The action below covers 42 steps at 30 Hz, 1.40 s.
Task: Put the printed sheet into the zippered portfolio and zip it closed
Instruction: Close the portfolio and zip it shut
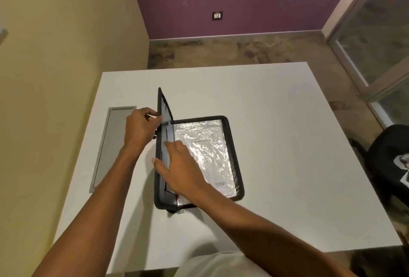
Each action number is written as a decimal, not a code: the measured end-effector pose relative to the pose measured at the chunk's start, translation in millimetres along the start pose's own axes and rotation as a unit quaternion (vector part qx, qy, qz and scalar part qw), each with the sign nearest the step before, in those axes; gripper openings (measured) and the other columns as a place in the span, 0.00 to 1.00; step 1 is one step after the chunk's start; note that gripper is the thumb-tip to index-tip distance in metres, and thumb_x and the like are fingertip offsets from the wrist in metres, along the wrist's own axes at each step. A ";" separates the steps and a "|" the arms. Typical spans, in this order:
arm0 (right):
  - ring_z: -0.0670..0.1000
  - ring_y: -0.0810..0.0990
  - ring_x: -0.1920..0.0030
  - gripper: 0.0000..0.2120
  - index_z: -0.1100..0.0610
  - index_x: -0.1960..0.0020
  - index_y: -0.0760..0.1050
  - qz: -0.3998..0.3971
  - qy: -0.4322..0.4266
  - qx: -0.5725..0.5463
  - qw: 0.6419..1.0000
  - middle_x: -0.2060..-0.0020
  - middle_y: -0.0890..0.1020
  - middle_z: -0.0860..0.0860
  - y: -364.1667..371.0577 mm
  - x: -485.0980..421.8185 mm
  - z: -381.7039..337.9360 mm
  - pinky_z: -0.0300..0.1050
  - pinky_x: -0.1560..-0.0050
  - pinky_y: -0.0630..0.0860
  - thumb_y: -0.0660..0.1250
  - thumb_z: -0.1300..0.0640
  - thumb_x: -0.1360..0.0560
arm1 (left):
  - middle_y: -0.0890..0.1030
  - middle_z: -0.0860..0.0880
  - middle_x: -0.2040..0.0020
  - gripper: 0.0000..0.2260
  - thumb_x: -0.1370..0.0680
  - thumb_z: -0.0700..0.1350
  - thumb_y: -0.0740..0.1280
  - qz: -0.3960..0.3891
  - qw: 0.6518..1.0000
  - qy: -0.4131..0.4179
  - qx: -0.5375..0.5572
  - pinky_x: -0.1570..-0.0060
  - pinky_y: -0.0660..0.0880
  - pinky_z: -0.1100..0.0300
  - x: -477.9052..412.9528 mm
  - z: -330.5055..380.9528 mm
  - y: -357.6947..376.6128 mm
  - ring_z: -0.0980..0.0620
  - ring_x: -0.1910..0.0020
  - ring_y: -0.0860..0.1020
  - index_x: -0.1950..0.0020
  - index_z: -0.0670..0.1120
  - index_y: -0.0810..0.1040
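A black zippered portfolio (232,143) lies open on the white table (276,143). Its right half lies flat and holds the printed sheet (208,150) under a shiny clear sleeve. The left cover (163,135) stands nearly upright. My left hand (141,130) grips the outer edge of that cover from the left. My right hand (181,166) rests against the cover's inner face, fingers spread, thumb over its near edge. A metal zipper pull (181,211) sticks out at the portfolio's near corner.
A grey metal cable-tray lid (110,146) is set into the table on the left, close to the yellow wall. A black chair (389,159) stands off the table's right edge. The near table edge runs just in front of my body.
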State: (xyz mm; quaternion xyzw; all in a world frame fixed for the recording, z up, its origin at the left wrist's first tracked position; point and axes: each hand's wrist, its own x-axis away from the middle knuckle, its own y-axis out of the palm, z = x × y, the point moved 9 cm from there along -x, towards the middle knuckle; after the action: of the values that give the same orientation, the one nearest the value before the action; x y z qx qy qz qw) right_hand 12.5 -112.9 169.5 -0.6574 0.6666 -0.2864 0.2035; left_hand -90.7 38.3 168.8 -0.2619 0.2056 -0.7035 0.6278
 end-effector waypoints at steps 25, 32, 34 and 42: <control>0.59 0.79 0.38 0.26 0.53 0.28 0.65 0.034 0.313 -0.032 0.949 0.37 0.77 0.55 -53.6 33.4 258.4 0.54 0.39 0.79 0.71 0.56 0.22 | 0.47 0.45 0.14 0.38 0.20 0.60 0.68 -0.257 0.942 0.004 -0.216 0.20 0.53 0.34 90.9 -74.9 254.3 0.39 0.16 0.47 0.15 0.58 0.53; 0.62 0.77 0.40 0.27 0.53 0.25 0.66 -0.032 0.304 0.027 0.952 0.40 0.74 0.59 -26.4 35.1 294.0 0.55 0.40 0.77 0.66 0.57 0.22 | 0.43 0.42 0.14 0.37 0.19 0.58 0.66 -0.236 0.916 -0.025 -0.322 0.22 0.50 0.30 97.6 -77.9 285.3 0.39 0.16 0.42 0.15 0.56 0.50; 0.61 0.76 0.40 0.26 0.52 0.25 0.66 -0.054 0.291 0.066 0.953 0.40 0.73 0.58 -18.2 35.9 298.5 0.55 0.40 0.78 0.66 0.55 0.22 | 0.42 0.42 0.14 0.38 0.19 0.57 0.66 -0.232 0.915 -0.034 -0.329 0.22 0.50 0.30 98.0 -79.5 290.7 0.38 0.16 0.41 0.15 0.56 0.49; 0.59 0.75 0.39 0.33 0.52 0.20 0.58 -0.089 0.233 0.187 0.950 0.38 0.71 0.57 -6.2 41.3 298.1 0.53 0.42 0.77 0.67 0.56 0.22 | 0.44 0.43 0.14 0.34 0.18 0.53 0.63 -0.217 0.928 -0.013 -0.304 0.22 0.47 0.33 103.0 -85.2 287.8 0.42 0.16 0.42 0.15 0.55 0.53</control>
State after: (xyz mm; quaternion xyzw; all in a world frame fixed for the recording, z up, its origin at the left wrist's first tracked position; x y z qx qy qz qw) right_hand 208.2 -187.8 -46.6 -0.5790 0.5691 -0.5679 0.1357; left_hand 71.5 -103.8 -64.1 -0.4871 0.3397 -0.7229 0.3531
